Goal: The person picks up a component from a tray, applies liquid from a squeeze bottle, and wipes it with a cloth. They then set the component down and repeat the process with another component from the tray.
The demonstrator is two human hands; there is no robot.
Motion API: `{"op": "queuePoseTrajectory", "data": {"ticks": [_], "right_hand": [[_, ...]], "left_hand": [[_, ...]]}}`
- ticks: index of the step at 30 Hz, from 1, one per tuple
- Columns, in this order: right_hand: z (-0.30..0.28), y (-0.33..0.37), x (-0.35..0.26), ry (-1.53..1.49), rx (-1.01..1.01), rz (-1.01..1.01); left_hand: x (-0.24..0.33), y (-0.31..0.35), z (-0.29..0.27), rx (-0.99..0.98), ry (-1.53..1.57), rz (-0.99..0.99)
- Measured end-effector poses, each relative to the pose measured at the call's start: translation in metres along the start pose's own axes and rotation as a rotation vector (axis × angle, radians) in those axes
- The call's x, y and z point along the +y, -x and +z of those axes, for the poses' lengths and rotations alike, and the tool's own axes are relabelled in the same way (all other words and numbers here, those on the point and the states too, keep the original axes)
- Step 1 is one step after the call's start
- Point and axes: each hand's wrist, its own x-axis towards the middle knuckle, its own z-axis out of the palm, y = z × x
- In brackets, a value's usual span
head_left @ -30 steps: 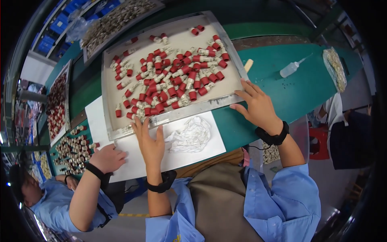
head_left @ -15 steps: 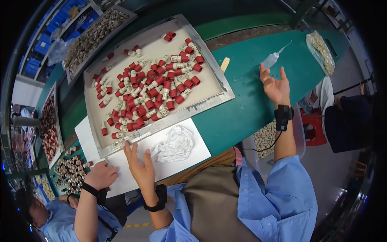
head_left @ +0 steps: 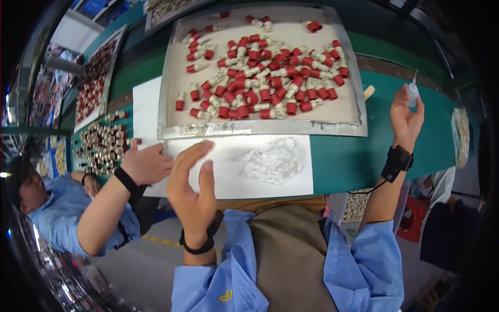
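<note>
A translucent squeeze bottle with a needle tip (head_left: 412, 93) stands upright between the thumb and fingers of my right hand (head_left: 407, 122), over the green table's right part. My left hand (head_left: 195, 192) is in the air near the white paper's front edge, fingers curved and thumb apart, with nothing visible in it. Beyond it lies a metal-framed tray (head_left: 270, 128), holding many small red-capped pieces with pale, marked bodies (head_left: 260, 78). A crumpled white cloth (head_left: 275, 160) rests on the paper (head_left: 221, 177), to the right of my left hand.
A co-worker's hand (head_left: 148, 164) reaches in close by my left hand. Left of it are dark-and-pale small parts (head_left: 101, 148) and another filled tray (head_left: 96, 86). A flat wooden stick (head_left: 369, 92) lies beside the main tray; a bag of pale parts (head_left: 460, 136) is far right.
My right hand has closed on the bottle, which was tilted and is now upright. My left hand has come back from the tray's corner. The whole view has turned.
</note>
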Motion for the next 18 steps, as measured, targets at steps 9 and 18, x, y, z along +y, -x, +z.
{"op": "queuePoseTrajectory", "data": {"ticks": [9, 18], "right_hand": [[0.032, -0.011, 0.144, 0.227, -0.215, 0.186], [0.018, -0.016, 0.148, 0.300, -0.190, 0.180]], "left_hand": [[0.078, 0.004, -0.042, -0.173, 0.124, 0.460], [0.030, -0.012, -0.043, 0.098, -0.103, 0.374]]}}
